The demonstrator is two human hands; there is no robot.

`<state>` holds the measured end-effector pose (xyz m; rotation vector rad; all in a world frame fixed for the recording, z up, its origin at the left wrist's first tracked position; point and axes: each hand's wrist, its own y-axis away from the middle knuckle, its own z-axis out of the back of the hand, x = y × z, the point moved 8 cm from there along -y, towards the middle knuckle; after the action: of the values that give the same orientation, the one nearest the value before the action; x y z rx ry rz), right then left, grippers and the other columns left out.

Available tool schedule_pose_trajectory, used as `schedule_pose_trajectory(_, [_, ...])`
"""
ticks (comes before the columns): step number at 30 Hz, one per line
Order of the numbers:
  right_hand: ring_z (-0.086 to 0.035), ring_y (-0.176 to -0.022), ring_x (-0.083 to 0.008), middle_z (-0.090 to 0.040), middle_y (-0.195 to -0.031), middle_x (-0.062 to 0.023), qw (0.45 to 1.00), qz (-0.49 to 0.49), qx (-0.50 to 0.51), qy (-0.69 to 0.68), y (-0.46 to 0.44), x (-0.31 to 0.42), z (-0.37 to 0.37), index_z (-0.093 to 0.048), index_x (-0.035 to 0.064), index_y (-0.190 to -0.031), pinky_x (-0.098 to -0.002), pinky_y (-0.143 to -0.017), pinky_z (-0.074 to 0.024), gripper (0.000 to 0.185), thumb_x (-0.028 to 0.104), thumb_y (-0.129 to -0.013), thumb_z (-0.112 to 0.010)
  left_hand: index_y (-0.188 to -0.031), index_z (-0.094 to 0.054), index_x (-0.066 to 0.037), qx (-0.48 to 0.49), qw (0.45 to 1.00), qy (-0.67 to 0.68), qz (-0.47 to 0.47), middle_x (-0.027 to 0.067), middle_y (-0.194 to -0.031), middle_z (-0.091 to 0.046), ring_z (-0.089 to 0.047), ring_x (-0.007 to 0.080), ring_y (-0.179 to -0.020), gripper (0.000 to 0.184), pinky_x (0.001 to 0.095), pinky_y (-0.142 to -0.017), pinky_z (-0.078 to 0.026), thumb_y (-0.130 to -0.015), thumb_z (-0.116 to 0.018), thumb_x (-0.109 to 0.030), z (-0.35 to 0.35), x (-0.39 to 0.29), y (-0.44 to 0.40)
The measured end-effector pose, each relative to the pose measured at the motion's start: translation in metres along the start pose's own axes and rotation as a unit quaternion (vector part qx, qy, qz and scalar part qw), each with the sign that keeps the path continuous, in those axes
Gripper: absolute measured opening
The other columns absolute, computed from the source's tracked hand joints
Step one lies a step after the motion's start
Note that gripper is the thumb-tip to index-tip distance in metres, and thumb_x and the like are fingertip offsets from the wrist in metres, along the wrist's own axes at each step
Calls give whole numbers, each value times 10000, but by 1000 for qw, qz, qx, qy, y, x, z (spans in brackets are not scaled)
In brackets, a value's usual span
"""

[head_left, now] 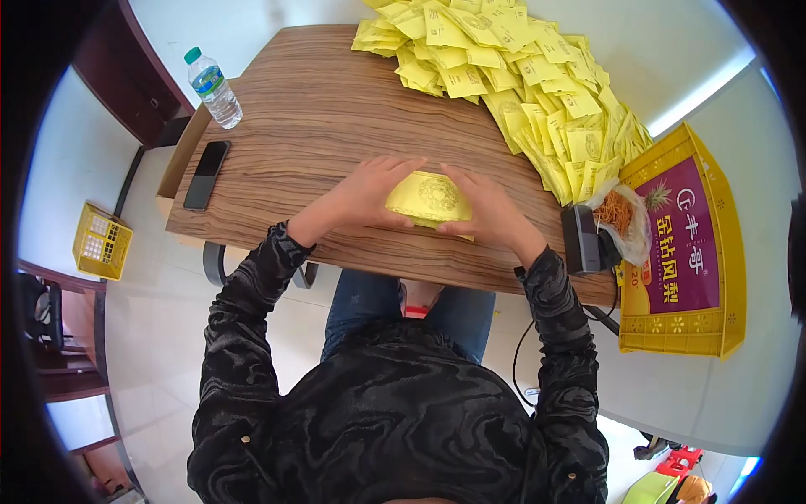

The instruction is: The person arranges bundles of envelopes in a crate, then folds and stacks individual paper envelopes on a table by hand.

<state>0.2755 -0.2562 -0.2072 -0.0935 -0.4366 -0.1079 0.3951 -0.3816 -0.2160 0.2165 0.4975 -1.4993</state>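
A stack of yellow printed paper packets (428, 197) is held between my two hands over the front part of the wooden table. A round dark pattern shows on its top packet. My left hand (369, 193) grips the stack's left side, fingers at the far edge and thumb at the near edge. On the right side, my right hand (487, 208) clasps it in the same way. The palm sides of both hands are hidden. Beyond them, a large heap of similar yellow packets (537, 71) covers the table's far right part.
Left on the wooden table (311, 101) are a black phone (206, 175) and a water bottle (217, 91). At right stand a black box (581, 239) with a cable, a clear bag of thin orange strands (620, 217) and a yellow crate (732, 252) with a purple panel.
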Motion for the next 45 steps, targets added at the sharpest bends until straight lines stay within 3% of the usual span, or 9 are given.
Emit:
schedule_pose_trajectory(7, [-541,-1263,-319,-562,-1410,-136,995,55,-61,57,1,31,44,-427,146,-1547,-417,-1088,-414,1011,269,-653,-882,-1496,-471,-100,-95,993,-33,-68,146,-1328,-609,-590,296,-1174,884,432,-1000,-464,-755,-845,-403,39,-27,-1])
schedule_pose_trajectory(11, [-514,-1315,-306,-553,-1417,-106,959,188,-124,170,3,73,89,-464,166,-1517,-434,-1150,-369,995,202,-616,-886,-1336,-613,-41,8,988,138,65,112,-1038,-708,-679,219,-899,621,339,-771,-544,-827,-809,-339,72,-22,-25])
schedule_pose_trajectory(16, [-494,-1344,-316,-562,-1404,-119,912,164,-322,196,3,78,123,-481,134,-1490,-444,-1158,-374,914,167,-663,-869,-1156,-683,26,-37,933,349,81,66,-828,-694,-647,139,-694,373,234,-583,-497,-909,-741,-247,80,-11,-43])
schedule_pose_trajectory(19, [-550,-1279,-294,-586,-1375,-139,928,87,-361,28,17,59,109,-478,73,-1473,-427,-1082,-455,761,129,-793,-816,-1127,-679,44,-157,855,473,140,78,-843,-689,-637,133,-683,315,220,-574,-491,-929,-708,-200,80,-10,-40])
schedule_pose_trajectory(21, [-646,-1105,-234,-644,-1276,-155,885,-58,-200,-418,4,26,60,-454,23,-1468,-333,-935,-540,620,89,-914,-725,-1098,-675,61,-269,743,580,197,90,-858,-684,-627,128,-671,260,207,-564,-485,-948,-675,-152,70,-9,-25])
schedule_pose_trajectory(26, [-677,-941,-163,-688,-1159,-137,821,-76,-174,-539,6,10,33,-494,0,-1441,-236,-815,-546,510,52,-962,-661,-1063,-674,61,-226,708,638,200,87,-838,-672,-587,99,-638,232,196,-536,-485,-966,-651,-149,24,-29,-13])
schedule_pose_trajectory(31, [-640,-826,-115,-700,-1013,-88,856,-79,-75,-506,12,-10,37,-584,13,-1383,-180,-735,-511,432,25,-956,-645,-1031,-679,47,-270,643,689,197,65,-800,-653,-538,80,-612,199,192,-514,-442,-951,-673,-136,37,6,8])
schedule_pose_trajectory(36, [-572,-772,-83,-672,-920,-35,884,-118,-89,-444,8,-34,29,-695,29,-1263,-169,-702,-475,323,21,-942,-660,-1009,-688,11,-245,741,563,270,26,-730,-622,-503,62,-586,124,181,-504,-398,-926,-667,-78,17,24,25])
schedule_pose_trajectory(45, [-550,-755,-89,-658,-888,-17,942,-112,-140,-285,-14,-58,7,-756,34,-1140,-204,-702,-480,258,66,-885,-744,-1019,-692,-15,-259,872,349,225,-13,-628,-568,-489,92,-554,168,221,-521,-409,-854,-669,-34,13,56,25])
